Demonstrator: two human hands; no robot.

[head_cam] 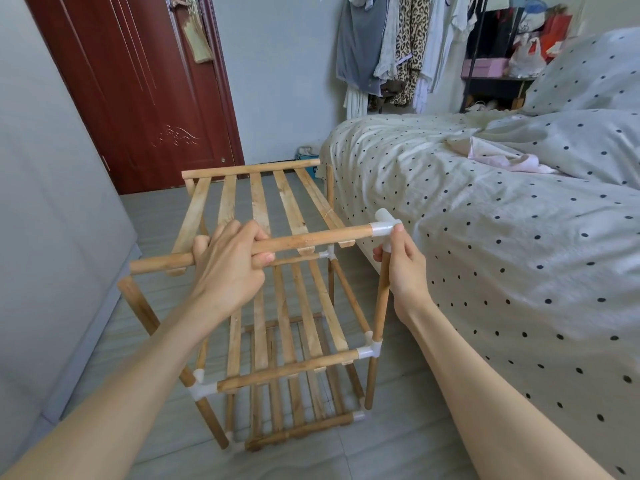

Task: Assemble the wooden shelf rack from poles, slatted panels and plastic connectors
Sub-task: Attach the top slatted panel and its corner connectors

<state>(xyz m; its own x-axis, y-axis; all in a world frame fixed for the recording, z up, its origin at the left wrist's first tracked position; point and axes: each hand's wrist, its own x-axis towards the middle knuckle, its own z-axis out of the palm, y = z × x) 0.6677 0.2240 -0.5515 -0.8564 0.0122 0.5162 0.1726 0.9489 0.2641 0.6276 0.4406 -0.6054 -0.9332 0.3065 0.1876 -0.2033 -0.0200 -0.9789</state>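
Panel rail (311, 241) in left hand (227, 268) (connector (384, 227) rightward).

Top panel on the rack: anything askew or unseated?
Yes. The top slatted panel sits unevenly: its front rail's left end has no connector and floats off the front-left pole. Left hand grips that rail; right hand holds the pole below the white connector.

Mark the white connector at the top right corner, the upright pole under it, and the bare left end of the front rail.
white connector (382, 229), head view, its front face.
upright pole (380, 306), head view, mid-shaft.
front rail (152, 265), head view, bare left end.
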